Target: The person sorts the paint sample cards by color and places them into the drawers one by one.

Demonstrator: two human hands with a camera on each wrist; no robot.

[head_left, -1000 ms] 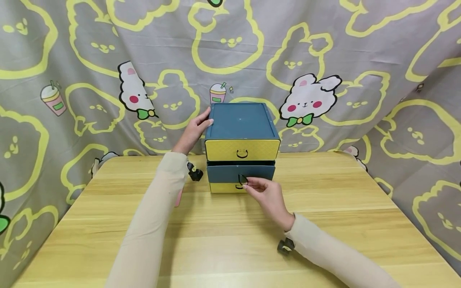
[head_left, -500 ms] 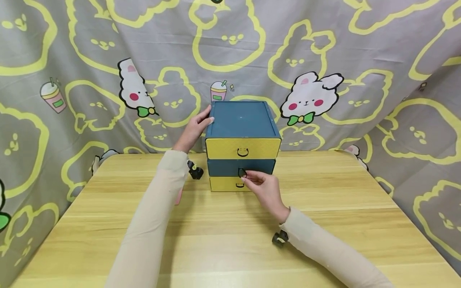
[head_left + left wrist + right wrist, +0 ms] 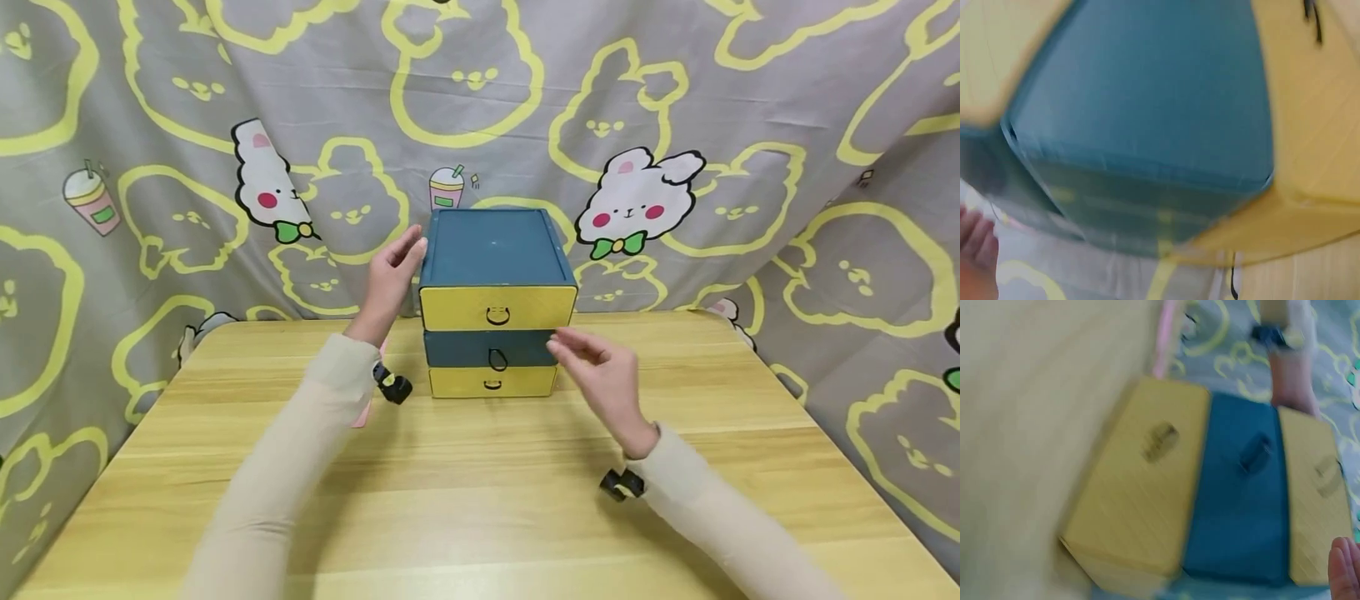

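A small three-drawer cabinet (image 3: 495, 250) with a blue top stands at the back of the table. All three fronts sit flush: the yellow top drawer (image 3: 457, 310), the blue middle drawer (image 3: 456, 350) and the yellow bottom drawer (image 3: 453, 383). Each front carries a dark loop handle, and the middle handle (image 3: 1255, 453) hangs free. My left hand (image 3: 386, 283) is beside the cabinet's upper left edge with relaxed fingers. Just off the front's right side, my right hand (image 3: 606, 379) has its fingers loosely bent and holds nothing.
A pink flat item (image 3: 363, 414) lies on the wooden table (image 3: 465, 500), partly behind the left forearm. Close behind the table hangs a grey patterned curtain (image 3: 525, 83). A small black camera (image 3: 393, 385) sits on the left wrist, another (image 3: 622, 483) on the right.
The middle drawer, partly out a second ago, has been pushed in. My right hand has let go of its handle and moved right. The left hand has drawn slightly left from the cabinet's side.
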